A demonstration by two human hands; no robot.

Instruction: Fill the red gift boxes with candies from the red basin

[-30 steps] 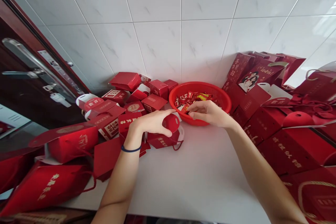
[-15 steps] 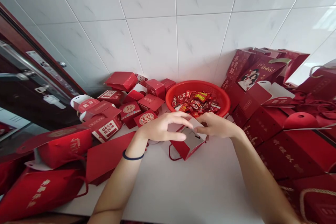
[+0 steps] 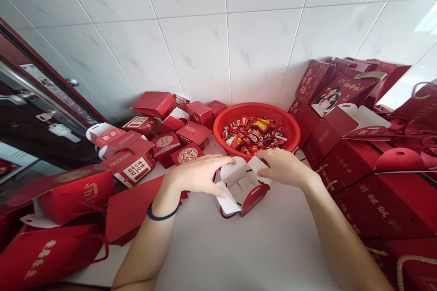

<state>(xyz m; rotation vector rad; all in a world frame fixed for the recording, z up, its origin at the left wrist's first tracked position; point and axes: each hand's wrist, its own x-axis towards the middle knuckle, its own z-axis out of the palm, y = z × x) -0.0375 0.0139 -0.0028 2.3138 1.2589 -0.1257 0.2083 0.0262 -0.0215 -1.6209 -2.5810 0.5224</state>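
A small red box with a white inside [image 3: 244, 186] stands on the white table, its flaps spread and its top uncovered. My left hand [image 3: 201, 175] is at the box's left side, thumb and fingers apart around the left flap. At the right flap, my right hand [image 3: 282, 166] has its thumb and fingers closed on the flap's edge. A red cord handle shows under the box's left side. Just behind the box sits a red plastic basket [image 3: 295, 134] holding many wrapped sweets [image 3: 252, 134].
Red boxes and bags [image 3: 136, 209] crowd the left side of the table [image 3: 252, 250]. More red boxes [image 3: 368, 195] and gift bags [image 3: 327, 100] are stacked at the right. A tiled wall [image 3: 194, 54] rises behind; a dark door [image 3: 37, 132] is at the far left.
The box's flaps have opened outward, so its inside now shows. My left hand has moved slightly left and my right hand slightly right. The view has shifted a little.
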